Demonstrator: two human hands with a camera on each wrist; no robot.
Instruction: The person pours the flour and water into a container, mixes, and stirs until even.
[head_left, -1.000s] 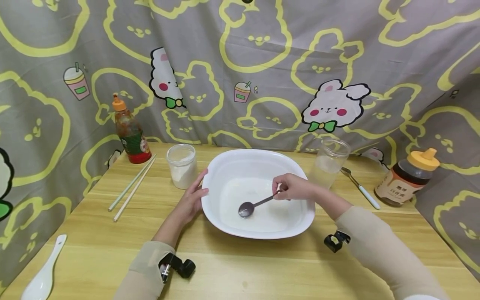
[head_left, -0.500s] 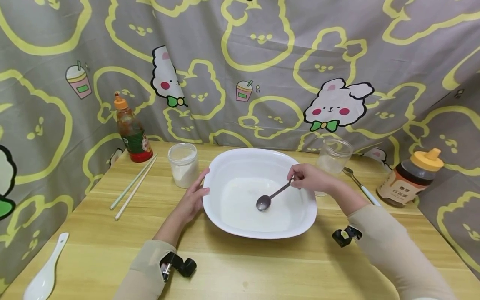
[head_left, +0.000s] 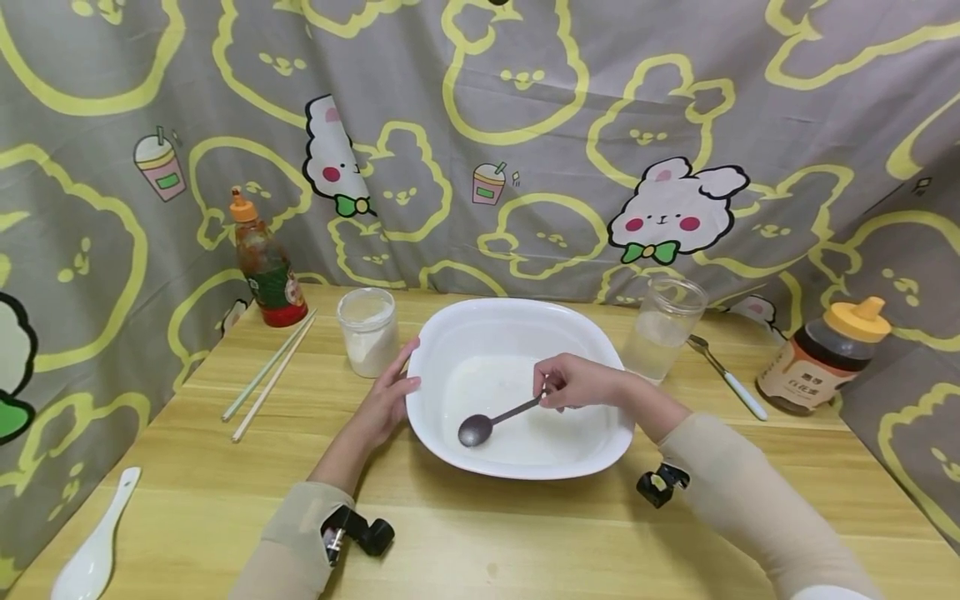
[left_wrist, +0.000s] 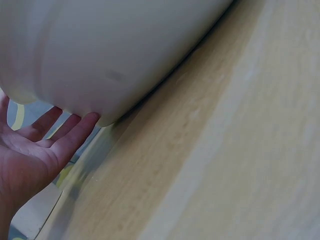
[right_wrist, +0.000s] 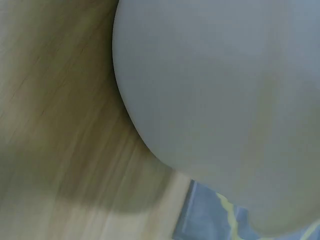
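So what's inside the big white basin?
Inside the basin is what looks like milky liquid, with a dark spoon in or just over it, pinched by the right hand. That hand and forearm hide part of the basin's right side.

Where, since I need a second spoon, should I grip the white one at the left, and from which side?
The white spoon is probably best pinched at its slim handle, from above, the left hand coming from the right: it points away from the camera, clear of other things, with the wider scoop nearer.
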